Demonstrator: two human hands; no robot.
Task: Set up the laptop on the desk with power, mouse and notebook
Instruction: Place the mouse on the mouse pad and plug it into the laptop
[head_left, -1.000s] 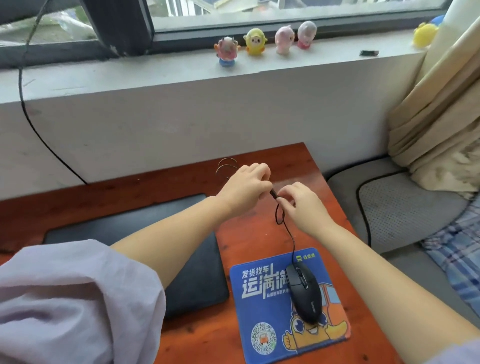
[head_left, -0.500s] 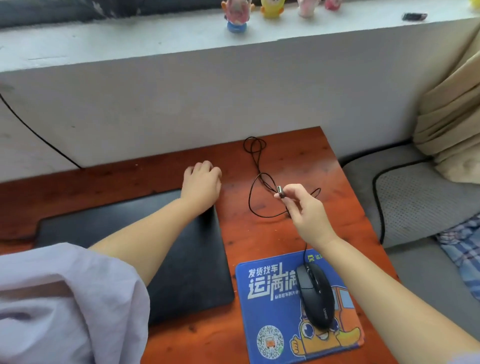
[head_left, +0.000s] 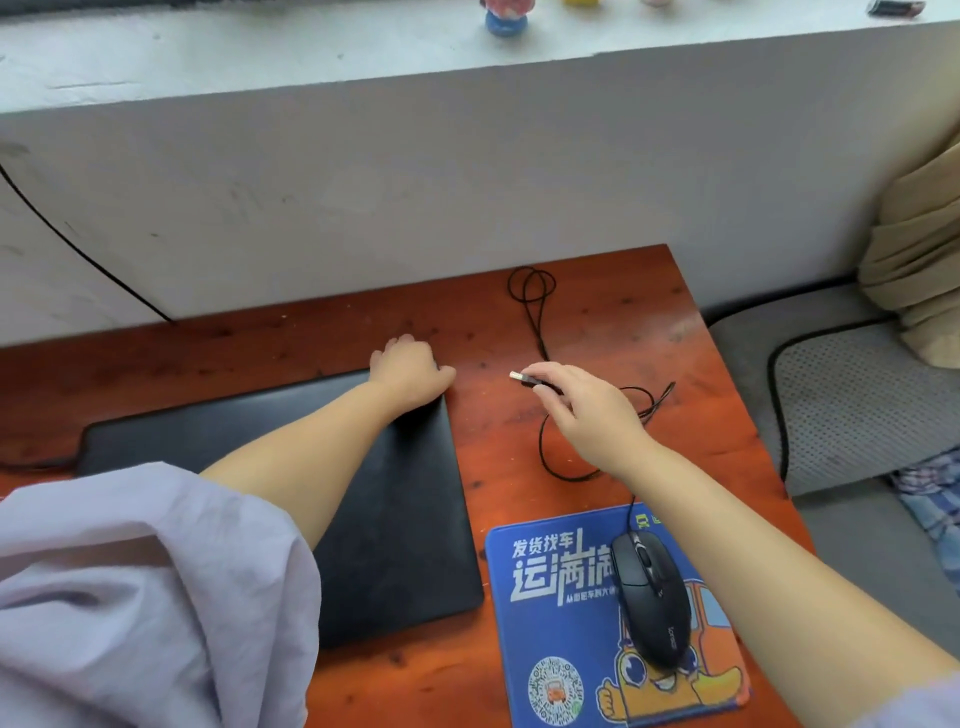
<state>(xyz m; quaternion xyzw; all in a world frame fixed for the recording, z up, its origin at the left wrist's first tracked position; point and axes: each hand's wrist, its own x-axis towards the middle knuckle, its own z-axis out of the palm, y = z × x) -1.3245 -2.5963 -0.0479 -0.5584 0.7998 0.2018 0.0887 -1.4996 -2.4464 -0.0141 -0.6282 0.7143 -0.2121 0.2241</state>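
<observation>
Nearest you: the mouse (head_left: 652, 597) is sitting on the blue mouse pad (head_left: 561, 623) at the desk's (head_left: 311, 332) right front, parked where your right hand will want it. Beside it, the closed laptop (head_left: 395, 519) is lying flat. Further out, your right hand (head_left: 587, 410) is pinching the USB plug (head_left: 524, 378), its metal tip pointing left at the laptop's side, likely lining up for a port. Your left hand (head_left: 410, 371) is pressing, fingers curled over, on the laptop's far right corner, apparently steadying it. Farthest: the slack cable (head_left: 532, 291) is looping toward the wall. No notebook is showing.
</observation>
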